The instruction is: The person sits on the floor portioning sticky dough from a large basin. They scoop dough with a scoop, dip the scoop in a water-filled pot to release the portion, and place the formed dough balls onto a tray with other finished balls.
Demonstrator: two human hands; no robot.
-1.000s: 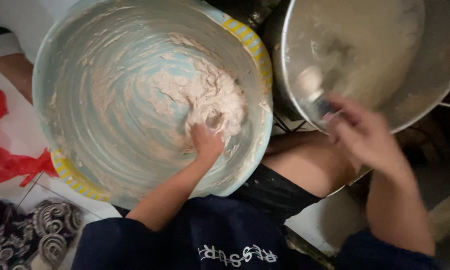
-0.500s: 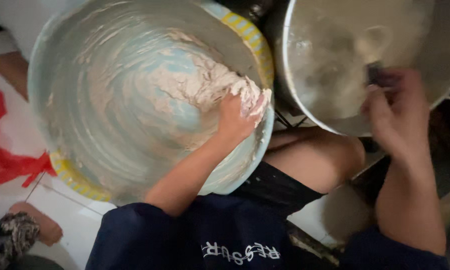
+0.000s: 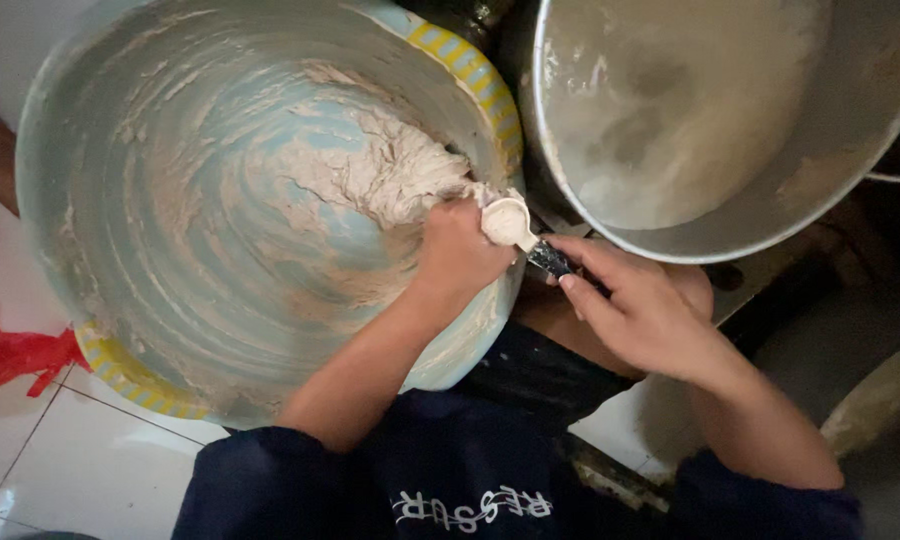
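Left hand (image 3: 457,252) clenched in pale dough (image 3: 390,175) against right inner wall of large light-blue basin (image 3: 170,230), knuckles caked. Right hand (image 3: 645,310) pinches dark handle of small white measuring spoon (image 3: 508,221), bowl of spoon held over basin rim, touching left hand. Basin smeared with dough streaks; rim banded yellow and white. Big metal pot (image 3: 730,130) at far right, just beside basin, inside coated with whitish residue. Red plastic bag (image 3: 10,350) on white tiled floor (image 3: 80,450), near left. Dark navy sleeves at near edge.
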